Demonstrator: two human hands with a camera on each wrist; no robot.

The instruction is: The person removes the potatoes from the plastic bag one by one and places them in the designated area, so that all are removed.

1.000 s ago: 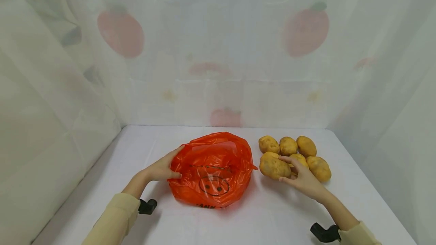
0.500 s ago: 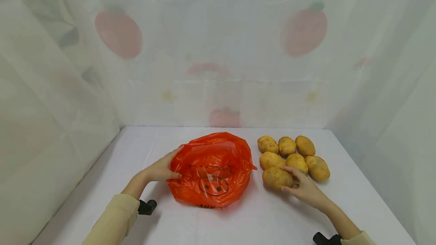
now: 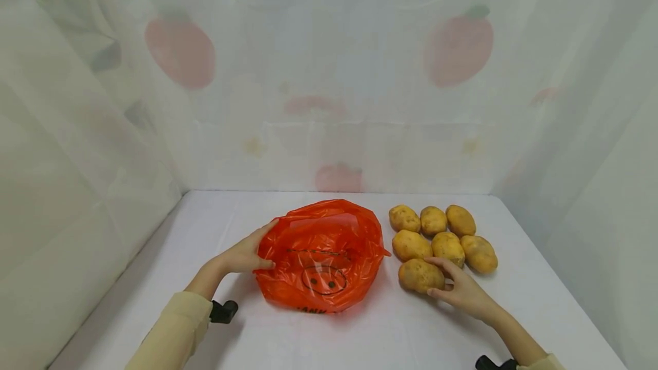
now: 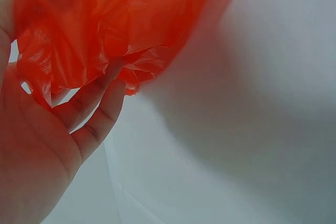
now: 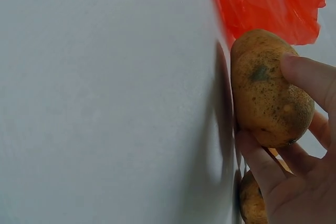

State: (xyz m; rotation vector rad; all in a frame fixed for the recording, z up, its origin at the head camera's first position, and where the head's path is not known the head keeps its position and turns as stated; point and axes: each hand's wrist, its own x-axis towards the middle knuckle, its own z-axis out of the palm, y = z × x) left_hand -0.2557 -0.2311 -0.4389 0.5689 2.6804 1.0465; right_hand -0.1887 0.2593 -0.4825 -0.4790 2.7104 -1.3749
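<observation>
A red plastic bag [image 3: 321,256] with a pig-snout print lies with its mouth spread in the middle of the table. My left hand [image 3: 247,254] holds the bag's left edge; in the left wrist view, the red film [image 4: 105,30] hangs between thumb and fingers, partly covering the fingertips. To the right of the bag, my right hand [image 3: 465,293] grips a potato [image 3: 420,276] low at the table. The right wrist view shows thumb and fingers around this speckled potato [image 5: 268,93], which has a greenish patch. Behind it several more potatoes [image 3: 433,221] sit in two rows.
A white cloth covers the table [image 3: 360,341]. Pale curtains [image 3: 329,73] with faded fruit prints stand at the back and on both sides. A narrow gap of tabletop separates the bag from the potatoes.
My right hand has brought the gripped potato toward the front, from over the front row down to the table before it. The left hand and the bag have barely moved.
</observation>
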